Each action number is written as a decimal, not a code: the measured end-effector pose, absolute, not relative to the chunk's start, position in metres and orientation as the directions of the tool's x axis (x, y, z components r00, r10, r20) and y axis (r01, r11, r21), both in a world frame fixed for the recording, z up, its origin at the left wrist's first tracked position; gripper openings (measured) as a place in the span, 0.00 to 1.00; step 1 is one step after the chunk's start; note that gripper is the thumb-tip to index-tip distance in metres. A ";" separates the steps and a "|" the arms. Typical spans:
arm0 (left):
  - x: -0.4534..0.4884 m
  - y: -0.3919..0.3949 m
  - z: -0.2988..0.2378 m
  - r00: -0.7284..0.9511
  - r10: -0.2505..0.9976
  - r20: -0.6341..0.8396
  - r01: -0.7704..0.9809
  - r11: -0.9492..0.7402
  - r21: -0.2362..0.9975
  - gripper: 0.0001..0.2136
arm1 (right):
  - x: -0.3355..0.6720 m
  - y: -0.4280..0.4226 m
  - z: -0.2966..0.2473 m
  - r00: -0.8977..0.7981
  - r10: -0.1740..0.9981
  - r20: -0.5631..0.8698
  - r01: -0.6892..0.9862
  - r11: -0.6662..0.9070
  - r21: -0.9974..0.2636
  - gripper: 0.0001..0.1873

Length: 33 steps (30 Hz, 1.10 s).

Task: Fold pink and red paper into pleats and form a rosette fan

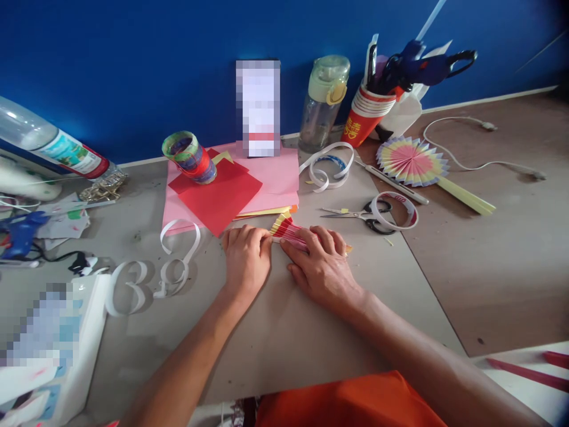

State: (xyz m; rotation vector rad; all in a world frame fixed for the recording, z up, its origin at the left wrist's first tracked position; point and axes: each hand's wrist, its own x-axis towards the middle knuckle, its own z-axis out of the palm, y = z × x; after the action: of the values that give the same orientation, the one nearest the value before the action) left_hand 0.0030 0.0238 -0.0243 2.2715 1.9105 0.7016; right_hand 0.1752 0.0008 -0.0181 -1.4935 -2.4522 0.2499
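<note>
Both my hands rest on the grey table [275, 332] and press on a pleated strip of red, pink and yellow paper [285, 228]. My left hand [246, 256] is curled, fingers closed against the strip's left end. My right hand [319, 265] lies over the strip's right part with fingers pressed together, pinning it down. Only the fanned end of the folded paper shows between the hands; the rest is hidden under my right hand.
A stack of pink and red paper sheets [231, 190] lies behind, with a tape roll [190, 156] on it. Scissors [355, 213], a finished paper fan [412, 161], white paper loops [329, 168], a water bottle [323, 101] and a cup of tools [371, 112] stand to the right.
</note>
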 end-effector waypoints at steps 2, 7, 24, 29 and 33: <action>0.002 0.025 -0.026 0.091 0.953 0.289 0.911 -0.198 0.363 0.02 | 0.175 0.001 -0.018 -0.438 0.890 0.126 0.846 0.455 -0.279 0.21; -0.002 0.032 -0.030 0.036 0.954 0.298 0.896 -0.162 0.413 0.03 | 0.175 0.000 -0.019 -0.429 0.894 0.127 0.849 0.447 -0.283 0.21; -0.014 0.030 -0.029 0.221 0.934 0.283 0.861 -0.323 0.394 0.07 | 0.182 0.000 -0.018 -0.450 0.877 0.168 0.814 0.480 -0.327 0.21; -0.014 0.029 -0.027 0.249 0.926 0.283 0.843 -0.351 0.407 0.01 | 0.188 -0.001 -0.019 -0.464 0.855 0.231 0.775 0.519 -0.361 0.19; -0.018 0.025 -0.018 0.290 0.928 0.235 0.804 -0.369 0.466 0.02 | 0.197 0.000 -0.013 -0.445 0.820 0.361 0.681 0.571 -0.458 0.18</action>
State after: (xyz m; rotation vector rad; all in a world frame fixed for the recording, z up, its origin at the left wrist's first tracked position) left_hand -0.0178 0.0247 -0.0182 2.3023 1.5871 0.6911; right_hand 0.1969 0.0002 -0.0127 -1.1961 -2.2546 0.3315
